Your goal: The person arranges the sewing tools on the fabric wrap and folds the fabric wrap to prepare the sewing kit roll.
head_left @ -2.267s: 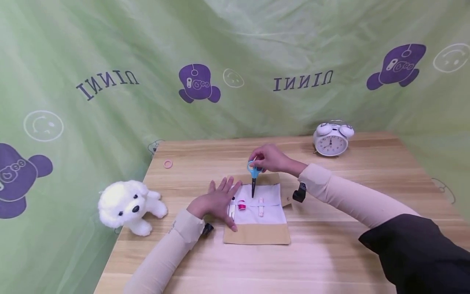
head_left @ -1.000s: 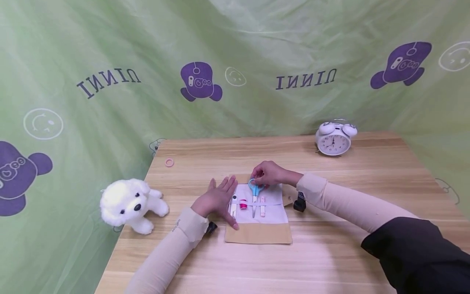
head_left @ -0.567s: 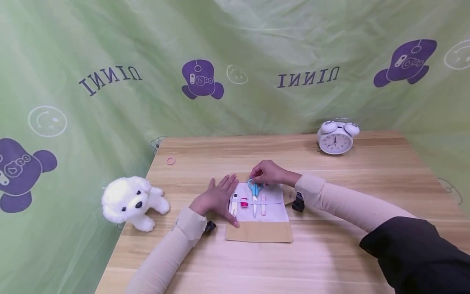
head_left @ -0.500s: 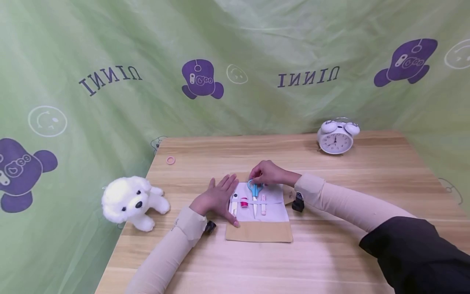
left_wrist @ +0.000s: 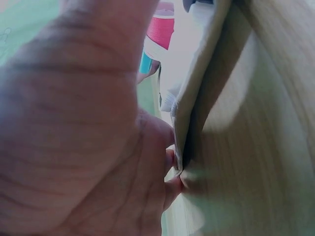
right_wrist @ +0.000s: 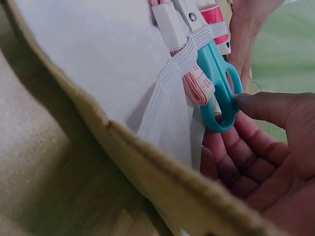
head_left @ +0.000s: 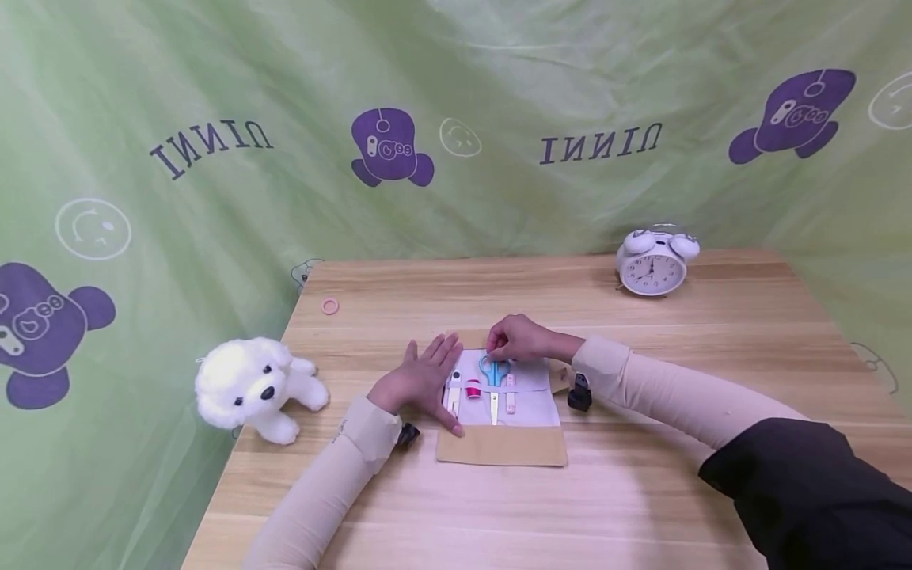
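A tan sewing pouch (head_left: 502, 446) with a white lining lies unfolded on the table. My right hand (head_left: 523, 338) pinches a handle loop of the blue-handled scissors (right_wrist: 212, 83), thumb above and fingers below. The blades pass under a white elastic band (right_wrist: 170, 73) and point toward the pouch's near flap. Beside the scissors, the band also holds a folded tape measure (right_wrist: 198, 87) and a spool of red thread (head_left: 473, 389). My left hand (head_left: 420, 382) rests with spread fingers on the pouch's left edge, next to a white tool (head_left: 454, 393) that it partly hides.
A white plush dog (head_left: 252, 388) sits at the table's left edge. Toward the back left lies a small pink ring (head_left: 329, 305). A white twin-bell alarm clock (head_left: 651, 265) stands at the back right, in front of a green curtain (head_left: 499, 198).
Held upright over the pouch at first, the scissors have come down flat and slid under the elastic band, lately a little nearer the front flap. My left hand has stayed in place.
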Demonstrator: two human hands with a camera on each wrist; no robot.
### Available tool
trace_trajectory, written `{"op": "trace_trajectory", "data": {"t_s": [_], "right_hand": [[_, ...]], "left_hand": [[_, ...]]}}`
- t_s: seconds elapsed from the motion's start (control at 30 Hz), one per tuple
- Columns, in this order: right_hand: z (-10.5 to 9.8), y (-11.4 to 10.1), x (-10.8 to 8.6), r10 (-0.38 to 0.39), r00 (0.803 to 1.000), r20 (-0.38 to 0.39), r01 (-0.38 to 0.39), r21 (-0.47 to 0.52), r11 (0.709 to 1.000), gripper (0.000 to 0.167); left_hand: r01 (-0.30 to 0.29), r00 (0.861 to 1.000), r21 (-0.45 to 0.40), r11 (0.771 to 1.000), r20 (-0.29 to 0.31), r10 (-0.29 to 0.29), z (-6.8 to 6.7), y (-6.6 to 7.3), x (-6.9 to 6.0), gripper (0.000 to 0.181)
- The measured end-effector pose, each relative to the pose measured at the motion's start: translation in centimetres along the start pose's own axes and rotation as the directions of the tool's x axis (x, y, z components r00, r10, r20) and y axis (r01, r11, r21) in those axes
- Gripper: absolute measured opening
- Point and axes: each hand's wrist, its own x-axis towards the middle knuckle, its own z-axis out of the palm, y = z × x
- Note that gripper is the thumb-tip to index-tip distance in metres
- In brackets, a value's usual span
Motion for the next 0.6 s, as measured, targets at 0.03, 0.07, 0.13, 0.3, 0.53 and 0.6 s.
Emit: {"op": "trace_trajectory", "data": {"t_s": [0.03, 0.07, 0.13, 0.3, 0.53, 0.6], "right_hand": [[0.06, 0.05, 0.01, 0.005, 1.0, -0.002, -0.005, 0.001, 1.0, 0.006], [0.11, 0.09, 0.02, 0.008, 1.0, -0.002, -0.007, 0.002, 1.0, 0.006], [0.19, 0.12, 0.07, 0.012, 1.0, 0.006, -0.012, 0.0, 1.0, 0.005], [0.34, -0.12, 0.06, 0.025, 0.999, 0.043, -0.024, -0.016, 1.0, 0.003], [0.52, -0.33, 0.12, 0.085, 0.996, -0.014, -0.085, -0.031, 0.996, 0.005], [0.5, -0.33, 0.14, 0.107, 0.994, -0.035, -0.108, -0.027, 0.994, 0.005]], "left_hand": [[-0.001, 1.0, 0.0, 1.0, -0.002, 0.001, 0.02, 0.0, -0.03, 0.149], [-0.002, 1.0, -0.001, 1.0, -0.003, 0.002, 0.03, 0.0, -0.06, 0.149], [-0.002, 1.0, 0.0, 1.0, -0.004, 0.002, 0.02, -0.02, -0.13, 0.149], [-0.003, 1.0, -0.003, 1.0, 0.001, 0.003, -0.01, -0.05, -0.28, 0.15], [-0.003, 1.0, 0.004, 1.0, 0.0, 0.003, 0.16, -0.14, -0.12, 0.149], [-0.003, 1.0, 0.003, 1.0, 0.002, 0.003, 0.09, -0.14, -0.06, 0.149]]}}
